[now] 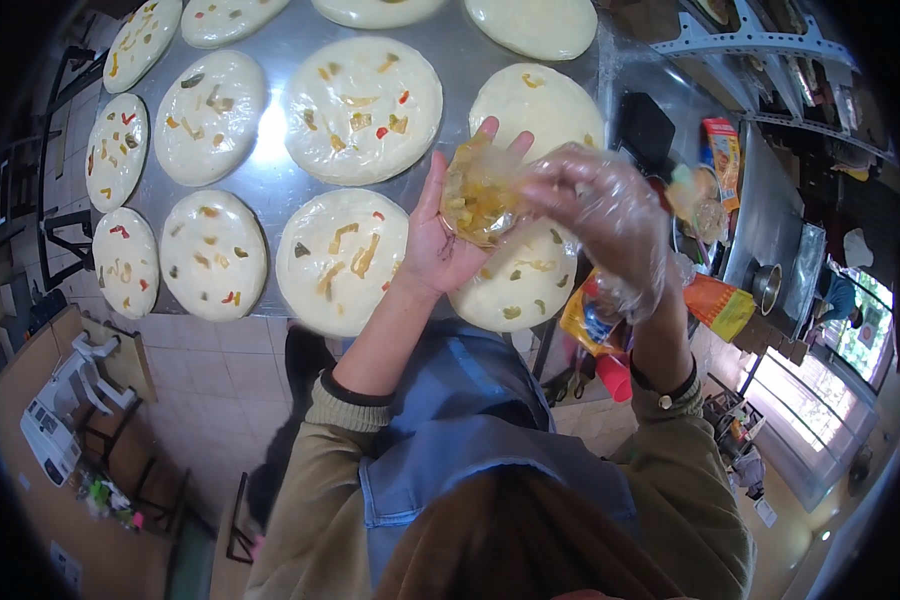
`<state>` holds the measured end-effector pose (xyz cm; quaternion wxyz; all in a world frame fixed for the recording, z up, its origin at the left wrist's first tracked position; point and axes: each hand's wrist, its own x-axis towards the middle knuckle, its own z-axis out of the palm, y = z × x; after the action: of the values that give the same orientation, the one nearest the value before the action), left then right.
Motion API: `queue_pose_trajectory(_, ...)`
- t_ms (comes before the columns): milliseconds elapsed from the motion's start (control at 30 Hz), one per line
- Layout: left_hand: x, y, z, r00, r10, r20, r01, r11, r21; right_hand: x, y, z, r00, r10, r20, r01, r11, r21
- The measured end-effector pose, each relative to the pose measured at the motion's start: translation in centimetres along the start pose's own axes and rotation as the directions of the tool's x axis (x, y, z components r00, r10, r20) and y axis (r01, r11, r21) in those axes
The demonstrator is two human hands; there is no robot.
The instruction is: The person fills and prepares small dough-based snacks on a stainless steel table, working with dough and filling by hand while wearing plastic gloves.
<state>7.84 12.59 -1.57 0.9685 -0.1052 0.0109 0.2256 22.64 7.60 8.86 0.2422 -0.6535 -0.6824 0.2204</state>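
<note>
My left hand [440, 255] is bare, palm up, and its spread fingers cradle a small clear container of candied fruit strips [473, 200]. My right hand [605, 205] wears a loose clear plastic glove. Its fingertips are pinched together at the container's right side; what they hold, if anything, is too blurred to make out. Under both hands lies a round of pale dough [510, 290] with fruit bits on it. Behind them is another round [540, 105], partly covered by my hands. To the left, a dough round [340, 255] carries yellow, green and red pieces.
Several more dough rounds [210, 115] stand on the shiny metal table [275, 20]. At right are a snack-like packet [722, 160], an orange-yellow packet [718, 307], a metal bowl [767, 285] and a rack [750, 42]. A white machine [55, 430] sits lower left.
</note>
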Motion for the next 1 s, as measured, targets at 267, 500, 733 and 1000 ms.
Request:
queue_pose_trajectory(267, -0.9, 2.4, -1.1, 0.997, 0.026, -0.075, -0.024, 0.999, 0.025, 2.2, 9.9, 3.6, 0.893, 0.449, -0.042, -0.436, 0.884, 0.169)
queue_pose_trajectory(500, -1.4, 3.5, -0.5, 0.998, 0.008, -0.056, -0.006, 1.0, 0.023, 2.2, 9.6, 7.4, 0.944, 0.271, -0.189, -0.318, 0.899, -0.3)
queue_pose_trajectory(733, -1.2, 3.1, 0.2, 0.999, -0.008, -0.038, 0.009, 0.999, 0.036, 3.1, -0.1, 1.7, 0.965, 0.225, -0.135, -0.239, 0.967, -0.093)
queue_pose_trajectory(1000, -0.6, 1.0, 0.7, 0.999, -0.033, -0.016, 0.033, 0.999, -0.018, -0.5, -2.9, 4.1, 0.985, 0.099, 0.143, -0.055, 0.958, -0.28)
